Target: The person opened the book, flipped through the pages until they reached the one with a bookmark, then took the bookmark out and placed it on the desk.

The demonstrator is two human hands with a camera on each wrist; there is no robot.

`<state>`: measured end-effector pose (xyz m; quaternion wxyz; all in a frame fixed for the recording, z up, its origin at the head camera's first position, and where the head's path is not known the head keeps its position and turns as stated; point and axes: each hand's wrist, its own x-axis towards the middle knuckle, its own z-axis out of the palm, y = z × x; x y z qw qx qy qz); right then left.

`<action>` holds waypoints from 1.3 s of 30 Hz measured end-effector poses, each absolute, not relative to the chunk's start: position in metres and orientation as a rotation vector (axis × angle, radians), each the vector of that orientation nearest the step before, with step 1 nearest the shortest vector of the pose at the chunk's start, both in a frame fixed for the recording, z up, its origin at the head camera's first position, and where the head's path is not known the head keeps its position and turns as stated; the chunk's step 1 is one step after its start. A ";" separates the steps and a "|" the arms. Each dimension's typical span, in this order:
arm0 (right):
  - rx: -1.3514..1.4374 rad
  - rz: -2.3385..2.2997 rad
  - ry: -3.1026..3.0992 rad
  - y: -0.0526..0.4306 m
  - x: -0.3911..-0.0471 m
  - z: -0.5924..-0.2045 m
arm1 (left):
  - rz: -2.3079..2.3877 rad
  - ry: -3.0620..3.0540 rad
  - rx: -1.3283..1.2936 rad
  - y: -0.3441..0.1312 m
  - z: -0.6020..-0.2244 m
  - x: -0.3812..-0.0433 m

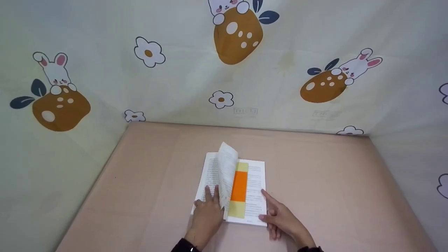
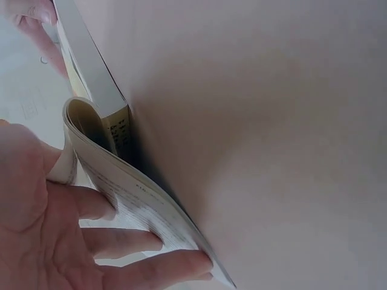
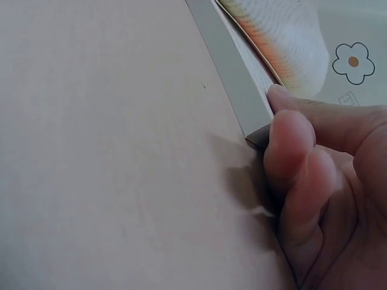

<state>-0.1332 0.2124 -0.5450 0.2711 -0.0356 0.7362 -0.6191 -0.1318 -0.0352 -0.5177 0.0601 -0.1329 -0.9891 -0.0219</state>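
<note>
An open book (image 1: 255, 189) with printed pages lies on the table. One raised leaf (image 1: 227, 164) stands curled up near its middle. Flat on the right page is a pale yellow paper strip with an orange band (image 1: 239, 186) across it. My left hand (image 1: 208, 213) rests on the left page, fingers spread and fairly straight; the left wrist view shows those fingers (image 2: 151, 241) against the printed page, beside the bent leaves. At the lower right corner, my right hand (image 1: 283, 218) holds the book's edge, thumb on the page. Its other fingers (image 3: 308, 187) bend near the corner.
A pinkish-beige tabletop (image 1: 147, 168) surrounds the book. Pale cloth walls (image 1: 182, 77) printed with rabbits, brown fruit and flowers enclose it at the back and both sides. Dark sleeve cuffs (image 1: 183, 245) show at the bottom of the head view.
</note>
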 end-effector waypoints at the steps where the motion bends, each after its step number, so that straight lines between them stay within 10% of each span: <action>1: -0.094 -1.666 1.984 0.213 -0.133 -0.545 | -0.044 -2.974 -0.409 -0.036 -0.519 -0.131; 39: -0.032 -1.678 1.980 0.211 -0.131 -0.545 | -0.097 -3.048 -0.116 -0.042 -0.520 -0.143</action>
